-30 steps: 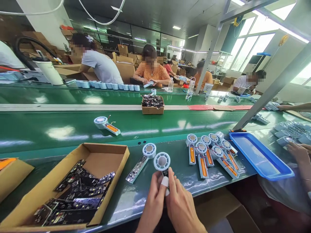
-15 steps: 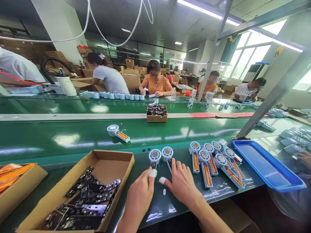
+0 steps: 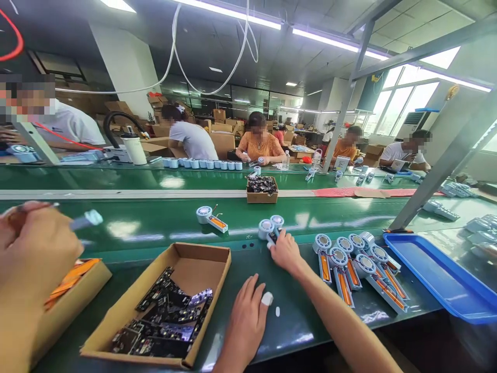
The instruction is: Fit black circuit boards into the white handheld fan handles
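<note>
My right hand (image 3: 286, 253) reaches to the near edge of the green belt, its fingers closed around two light-blue round-headed housings (image 3: 266, 229) held side by side. Black circuit board shows in their handles, partly hidden by my fingers. My left hand (image 3: 247, 316) lies on the dark green table, fingers stretched out, holding nothing; a white cover is on its thumb. Close by is a small white oval piece (image 3: 277, 311). To the left, a cardboard box (image 3: 202, 264) holds loose black circuit boards (image 3: 166, 316). Several housings with orange cells (image 3: 344, 287) lie to the right.
A blue tray (image 3: 438, 274) stands at the right beside a metal post (image 3: 427, 171). Another person's blurred hand (image 3: 42, 248) holds a light-blue part over a box of orange pieces (image 3: 73, 280). One housing (image 3: 217, 223) and a box of boards (image 3: 262, 197) sit farther off.
My right hand has moved forward with both housings, from the table to the belt's edge. My left hand has let go and drawn back. Another person's hand has entered at the left.
</note>
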The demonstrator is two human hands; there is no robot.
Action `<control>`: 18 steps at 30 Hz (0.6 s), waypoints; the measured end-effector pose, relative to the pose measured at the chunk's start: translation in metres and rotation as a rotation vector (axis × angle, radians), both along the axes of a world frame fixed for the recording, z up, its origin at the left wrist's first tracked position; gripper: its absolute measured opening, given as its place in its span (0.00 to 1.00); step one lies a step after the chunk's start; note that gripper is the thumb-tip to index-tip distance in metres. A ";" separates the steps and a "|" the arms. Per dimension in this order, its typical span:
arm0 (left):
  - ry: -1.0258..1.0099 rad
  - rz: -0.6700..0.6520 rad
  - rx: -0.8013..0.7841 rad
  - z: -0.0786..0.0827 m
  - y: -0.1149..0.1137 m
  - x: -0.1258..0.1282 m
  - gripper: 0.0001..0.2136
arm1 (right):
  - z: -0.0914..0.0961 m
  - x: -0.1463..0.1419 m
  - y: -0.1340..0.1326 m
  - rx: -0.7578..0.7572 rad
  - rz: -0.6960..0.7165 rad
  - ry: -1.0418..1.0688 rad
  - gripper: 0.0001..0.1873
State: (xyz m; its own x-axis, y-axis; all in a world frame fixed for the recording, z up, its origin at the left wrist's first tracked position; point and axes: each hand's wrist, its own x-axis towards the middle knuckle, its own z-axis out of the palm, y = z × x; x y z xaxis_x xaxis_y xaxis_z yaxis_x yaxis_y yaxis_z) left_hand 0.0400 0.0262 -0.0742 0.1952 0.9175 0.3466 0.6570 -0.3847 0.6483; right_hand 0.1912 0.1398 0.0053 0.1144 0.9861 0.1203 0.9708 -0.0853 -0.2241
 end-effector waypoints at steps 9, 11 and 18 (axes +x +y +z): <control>0.235 -0.013 0.175 -0.024 0.009 -0.005 0.22 | 0.004 0.041 0.083 0.090 -0.217 0.024 0.35; 0.242 -0.010 0.209 -0.030 0.010 -0.005 0.22 | 0.004 0.037 0.079 0.111 -0.183 0.015 0.37; 0.251 0.000 0.297 -0.040 0.016 -0.007 0.21 | 0.013 -0.057 0.080 0.060 0.393 0.052 0.18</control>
State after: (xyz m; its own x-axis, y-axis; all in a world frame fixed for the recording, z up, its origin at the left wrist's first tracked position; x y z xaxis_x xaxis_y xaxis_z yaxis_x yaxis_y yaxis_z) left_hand 0.0332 0.0426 -0.1142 0.3081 0.7840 0.5389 0.7808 -0.5321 0.3276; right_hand 0.1344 0.2202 0.0186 -0.2627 0.9474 0.1829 0.9141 0.3050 -0.2672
